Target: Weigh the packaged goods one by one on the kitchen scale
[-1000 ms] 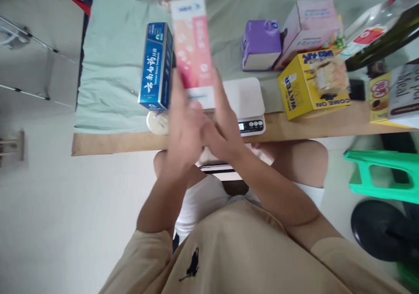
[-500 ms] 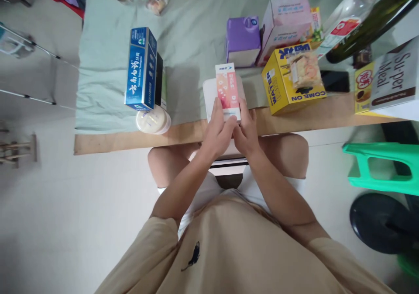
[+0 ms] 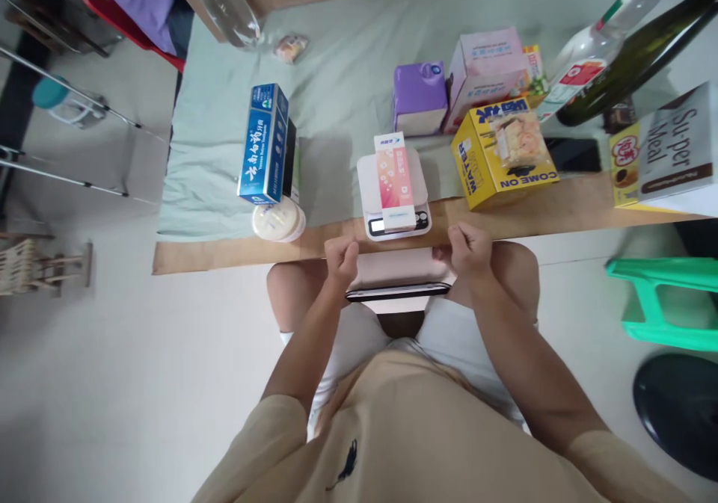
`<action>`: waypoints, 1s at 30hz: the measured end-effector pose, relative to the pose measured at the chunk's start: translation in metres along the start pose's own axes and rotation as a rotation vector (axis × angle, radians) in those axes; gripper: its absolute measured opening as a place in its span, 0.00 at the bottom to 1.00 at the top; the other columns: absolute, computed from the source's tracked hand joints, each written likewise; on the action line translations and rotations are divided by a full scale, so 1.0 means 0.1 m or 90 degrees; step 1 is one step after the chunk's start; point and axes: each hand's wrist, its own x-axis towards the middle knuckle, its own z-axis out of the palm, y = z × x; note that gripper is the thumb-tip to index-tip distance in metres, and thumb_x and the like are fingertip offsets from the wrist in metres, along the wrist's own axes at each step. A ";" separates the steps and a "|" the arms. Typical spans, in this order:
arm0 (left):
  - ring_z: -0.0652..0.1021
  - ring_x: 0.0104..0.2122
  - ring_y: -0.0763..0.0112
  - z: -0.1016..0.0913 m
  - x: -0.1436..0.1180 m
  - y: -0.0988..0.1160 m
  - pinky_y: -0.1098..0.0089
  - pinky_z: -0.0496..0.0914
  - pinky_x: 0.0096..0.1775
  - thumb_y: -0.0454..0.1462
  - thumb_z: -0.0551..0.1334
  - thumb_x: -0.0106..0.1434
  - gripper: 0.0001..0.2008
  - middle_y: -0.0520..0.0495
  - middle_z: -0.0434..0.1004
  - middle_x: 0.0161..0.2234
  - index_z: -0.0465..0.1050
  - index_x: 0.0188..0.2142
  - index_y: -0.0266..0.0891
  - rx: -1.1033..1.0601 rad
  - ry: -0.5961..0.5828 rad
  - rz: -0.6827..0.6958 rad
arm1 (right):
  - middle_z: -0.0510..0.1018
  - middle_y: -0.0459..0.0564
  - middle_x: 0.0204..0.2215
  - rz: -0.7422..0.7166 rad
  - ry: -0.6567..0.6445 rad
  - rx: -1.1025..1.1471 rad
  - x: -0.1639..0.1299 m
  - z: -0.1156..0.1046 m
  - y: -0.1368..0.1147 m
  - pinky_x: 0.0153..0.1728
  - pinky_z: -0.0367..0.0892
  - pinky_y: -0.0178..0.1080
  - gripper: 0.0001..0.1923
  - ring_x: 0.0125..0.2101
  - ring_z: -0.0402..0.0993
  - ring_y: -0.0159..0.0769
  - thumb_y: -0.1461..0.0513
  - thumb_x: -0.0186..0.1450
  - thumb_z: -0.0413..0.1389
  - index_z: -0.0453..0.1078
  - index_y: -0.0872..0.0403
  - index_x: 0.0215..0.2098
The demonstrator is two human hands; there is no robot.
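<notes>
A pink and white box (image 3: pixel 394 181) lies flat on a small white kitchen scale (image 3: pixel 366 181) near the table's front edge. Below it, over my lap, sits a pink flat tablet-like device (image 3: pixel 396 270) with a dark edge. My left hand (image 3: pixel 342 256) is curled around its left end, and my right hand (image 3: pixel 470 247) is closed on its right end. Both hands are apart from the box and the scale.
A blue toothpaste box (image 3: pixel 263 144) and a white round jar (image 3: pixel 277 220) stand left of the scale. A purple box (image 3: pixel 419 96), a pink carton (image 3: pixel 485 58), a yellow box (image 3: pixel 493 163), a dark bottle (image 3: pixel 633 54) and a book (image 3: pixel 673 148) stand to the right. A green stool (image 3: pixel 662 301) is on the floor.
Both hands lowered the pink box onto the scale, let go of it and drew back to the device on my lap.
</notes>
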 end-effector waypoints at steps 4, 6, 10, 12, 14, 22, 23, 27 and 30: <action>0.56 0.18 0.77 0.15 0.01 -0.04 0.67 0.49 0.27 0.52 0.51 0.68 0.30 0.52 0.51 0.13 0.49 0.14 0.39 0.078 -0.007 0.064 | 0.59 0.44 0.14 -0.023 0.006 -0.112 0.04 0.14 -0.07 0.27 0.47 0.36 0.24 0.21 0.54 0.26 0.53 0.67 0.51 0.54 0.54 0.17; 0.56 0.19 0.77 0.18 0.01 -0.03 0.67 0.49 0.28 0.49 0.52 0.67 0.28 0.51 0.52 0.13 0.50 0.14 0.39 0.114 -0.002 0.085 | 0.58 0.45 0.14 -0.035 0.020 -0.160 0.06 0.18 -0.08 0.28 0.44 0.37 0.23 0.21 0.52 0.27 0.54 0.65 0.51 0.54 0.55 0.16; 0.57 0.19 0.75 0.20 -0.01 -0.03 0.66 0.50 0.28 0.47 0.50 0.67 0.27 0.50 0.55 0.14 0.51 0.15 0.40 0.164 0.011 0.114 | 0.57 0.46 0.14 -0.055 0.040 -0.222 0.08 0.23 -0.08 0.28 0.42 0.38 0.22 0.21 0.49 0.28 0.55 0.65 0.50 0.52 0.54 0.17; 0.57 0.19 0.75 0.20 -0.01 -0.04 0.66 0.50 0.28 0.49 0.48 0.68 0.27 0.50 0.55 0.14 0.51 0.15 0.40 0.182 0.015 0.124 | 0.59 0.46 0.15 -0.066 0.038 -0.240 0.08 0.23 -0.07 0.28 0.42 0.38 0.21 0.22 0.50 0.28 0.55 0.64 0.50 0.52 0.54 0.17; 0.57 0.19 0.74 0.21 -0.01 -0.06 0.65 0.50 0.28 0.51 0.46 0.69 0.29 0.49 0.54 0.14 0.50 0.15 0.40 0.194 0.018 0.133 | 0.60 0.47 0.15 -0.075 0.036 -0.252 0.07 0.23 -0.06 0.28 0.42 0.38 0.21 0.22 0.50 0.28 0.56 0.64 0.50 0.51 0.54 0.17; 0.58 0.19 0.74 0.25 -0.02 -0.10 0.65 0.50 0.29 0.52 0.43 0.71 0.30 0.49 0.55 0.14 0.53 0.15 0.40 0.207 0.058 0.140 | 0.59 0.47 0.14 -0.078 0.033 -0.274 0.07 0.25 -0.04 0.28 0.41 0.38 0.21 0.22 0.49 0.28 0.56 0.63 0.50 0.51 0.54 0.16; 0.57 0.19 0.74 0.25 -0.03 -0.11 0.65 0.50 0.29 0.52 0.43 0.71 0.30 0.49 0.55 0.14 0.53 0.16 0.40 0.205 0.061 0.143 | 0.59 0.47 0.15 -0.078 0.036 -0.274 0.07 0.26 -0.04 0.28 0.41 0.38 0.21 0.22 0.49 0.28 0.56 0.63 0.50 0.51 0.54 0.16; 0.56 0.19 0.74 0.25 -0.03 -0.12 0.65 0.50 0.29 0.54 0.42 0.71 0.31 0.50 0.53 0.14 0.51 0.16 0.40 0.199 0.062 0.155 | 0.58 0.46 0.14 -0.089 0.043 -0.258 0.06 0.26 -0.03 0.28 0.42 0.38 0.21 0.21 0.49 0.28 0.56 0.63 0.50 0.52 0.54 0.16; 0.56 0.19 0.73 0.24 -0.03 -0.12 0.64 0.49 0.29 0.56 0.41 0.70 0.32 0.50 0.53 0.14 0.51 0.16 0.40 0.201 0.062 0.161 | 0.57 0.45 0.14 -0.103 0.052 -0.229 0.03 0.21 -0.04 0.27 0.47 0.37 0.21 0.21 0.52 0.28 0.56 0.65 0.49 0.52 0.53 0.17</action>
